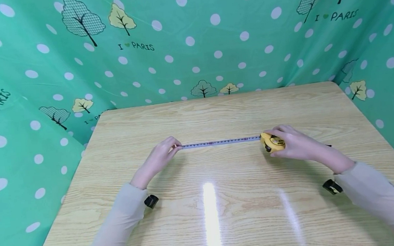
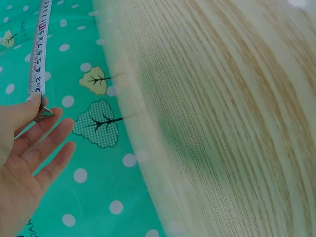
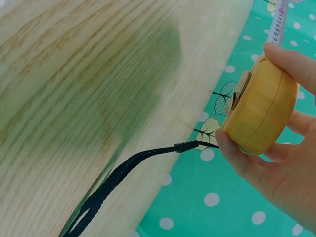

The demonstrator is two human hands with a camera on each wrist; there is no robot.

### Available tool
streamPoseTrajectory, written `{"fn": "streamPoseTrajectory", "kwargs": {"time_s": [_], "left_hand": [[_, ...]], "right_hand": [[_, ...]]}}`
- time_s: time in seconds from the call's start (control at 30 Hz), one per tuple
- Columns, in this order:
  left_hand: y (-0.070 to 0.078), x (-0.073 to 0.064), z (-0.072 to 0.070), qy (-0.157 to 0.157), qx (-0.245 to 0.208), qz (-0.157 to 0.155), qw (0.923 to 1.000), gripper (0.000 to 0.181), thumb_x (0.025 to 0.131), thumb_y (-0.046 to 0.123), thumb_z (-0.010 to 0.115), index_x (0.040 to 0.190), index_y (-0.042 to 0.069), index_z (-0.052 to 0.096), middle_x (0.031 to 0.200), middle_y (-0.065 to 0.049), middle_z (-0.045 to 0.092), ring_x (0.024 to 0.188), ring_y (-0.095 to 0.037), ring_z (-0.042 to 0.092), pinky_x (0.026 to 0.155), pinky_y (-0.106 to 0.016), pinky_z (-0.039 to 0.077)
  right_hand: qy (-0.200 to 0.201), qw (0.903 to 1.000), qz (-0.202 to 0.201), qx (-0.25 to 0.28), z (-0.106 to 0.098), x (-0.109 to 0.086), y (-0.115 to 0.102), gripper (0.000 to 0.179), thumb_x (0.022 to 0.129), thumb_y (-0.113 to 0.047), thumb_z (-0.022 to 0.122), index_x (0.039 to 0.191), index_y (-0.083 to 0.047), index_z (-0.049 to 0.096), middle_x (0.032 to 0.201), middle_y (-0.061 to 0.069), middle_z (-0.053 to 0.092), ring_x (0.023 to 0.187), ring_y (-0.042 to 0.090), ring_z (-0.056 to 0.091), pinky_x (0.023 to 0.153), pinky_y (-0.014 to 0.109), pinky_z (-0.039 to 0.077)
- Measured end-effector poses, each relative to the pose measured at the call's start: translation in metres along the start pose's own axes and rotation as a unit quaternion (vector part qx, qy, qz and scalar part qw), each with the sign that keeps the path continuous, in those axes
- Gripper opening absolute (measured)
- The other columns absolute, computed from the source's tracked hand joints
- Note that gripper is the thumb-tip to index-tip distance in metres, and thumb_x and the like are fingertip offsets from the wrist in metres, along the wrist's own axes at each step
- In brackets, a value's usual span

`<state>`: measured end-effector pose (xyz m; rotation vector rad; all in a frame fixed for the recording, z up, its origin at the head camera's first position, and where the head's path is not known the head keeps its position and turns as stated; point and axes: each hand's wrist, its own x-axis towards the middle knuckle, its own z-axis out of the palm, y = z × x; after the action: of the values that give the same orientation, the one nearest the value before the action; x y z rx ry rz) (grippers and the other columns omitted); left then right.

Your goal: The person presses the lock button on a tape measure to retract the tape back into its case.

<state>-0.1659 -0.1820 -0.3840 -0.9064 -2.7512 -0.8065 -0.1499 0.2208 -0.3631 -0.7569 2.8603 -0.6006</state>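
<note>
A yellow tape measure (image 1: 273, 141) is in my right hand (image 1: 294, 144), its rounded case gripped between thumb and fingers. From it a white blade (image 1: 221, 142) with black numbers and red marks runs straight leftward above the table. At the blade's other end my left hand (image 1: 162, 152) pinches the metal end hook (image 2: 44, 113) between thumb and forefinger, the other fingers loosely spread. A black wrist strap (image 3: 133, 160) hangs from the case in the right wrist view. The palm side of the right hand is partly hidden in the head view.
Beneath both hands lies a light wood-grain table (image 1: 246, 215) with bright light reflections. Green dotted cloth (image 1: 203, 29) printed with trees hangs behind it and along both sides. Small black wrist devices show at the left sleeve (image 1: 121, 217) and the right sleeve (image 1: 372, 190).
</note>
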Motion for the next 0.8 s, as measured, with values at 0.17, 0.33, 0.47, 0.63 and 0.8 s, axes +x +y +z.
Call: {"fn": "streamPoseTrajectory", "kwargs": {"time_s": [0.17, 0.33, 0.47, 0.63, 0.8], "left_hand": [[-0.0005, 0.0006, 0.0001, -0.001, 0.0, 0.004, 1.0, 0.007, 0.085, 0.006, 0.058, 0.091, 0.003, 0.058, 0.087, -0.004, 0.058, 0.078, -0.015, 0.057, 0.066, -0.025, 0.05], [0.0002, 0.0016, 0.0007, -0.001, -0.005, 0.008, 1.0, 0.007, 0.085, 0.004, 0.058, 0.092, 0.003, 0.058, 0.087, -0.004, 0.058, 0.079, -0.015, 0.057, 0.067, -0.025, 0.05], [0.0011, 0.0028, 0.0011, -0.003, -0.006, 0.012, 0.9999, 0.008, 0.085, 0.005, 0.057, 0.093, 0.003, 0.057, 0.088, -0.004, 0.058, 0.08, -0.015, 0.057, 0.068, -0.025, 0.05], [0.0015, 0.0045, 0.0025, -0.002, -0.005, 0.016, 0.9999, 0.008, 0.086, 0.006, 0.057, 0.093, 0.003, 0.058, 0.089, -0.004, 0.059, 0.081, -0.015, 0.058, 0.069, -0.025, 0.05], [0.0021, 0.0058, 0.0048, -0.006, -0.009, 0.018, 0.9998, 0.007, 0.086, 0.005, 0.057, 0.092, 0.003, 0.058, 0.088, -0.004, 0.059, 0.081, -0.015, 0.058, 0.069, -0.024, 0.05]], "right_hand": [[0.0, 1.0, -0.001, 0.0, 0.0003, 0.0012, -0.0016, 0.068, 0.073, -0.023, 0.073, 0.129, -0.003, 0.042, 0.115, 0.021, 0.045, 0.104, 0.035, 0.043, 0.076, 0.046, 0.044], [0.002, 1.0, -0.005, 0.0, 0.002, 0.003, -0.0026, 0.068, 0.072, -0.023, 0.073, 0.129, -0.003, 0.042, 0.115, 0.021, 0.045, 0.104, 0.035, 0.043, 0.076, 0.046, 0.045], [0.004, 1.0, -0.007, -0.005, 0.003, 0.0043, -0.0036, 0.068, 0.072, -0.024, 0.073, 0.129, -0.004, 0.042, 0.114, 0.021, 0.046, 0.103, 0.034, 0.044, 0.075, 0.045, 0.045], [0.007, 0.9999, -0.011, -0.005, 0.0036, 0.0057, -0.0059, 0.068, 0.072, -0.023, 0.073, 0.129, -0.004, 0.043, 0.114, 0.02, 0.046, 0.103, 0.035, 0.044, 0.075, 0.046, 0.045], [0.008, 0.9998, -0.017, -0.006, 0.0052, 0.0075, -0.0077, 0.068, 0.072, -0.024, 0.074, 0.129, -0.004, 0.043, 0.114, 0.02, 0.046, 0.102, 0.034, 0.044, 0.075, 0.045, 0.046]]}}
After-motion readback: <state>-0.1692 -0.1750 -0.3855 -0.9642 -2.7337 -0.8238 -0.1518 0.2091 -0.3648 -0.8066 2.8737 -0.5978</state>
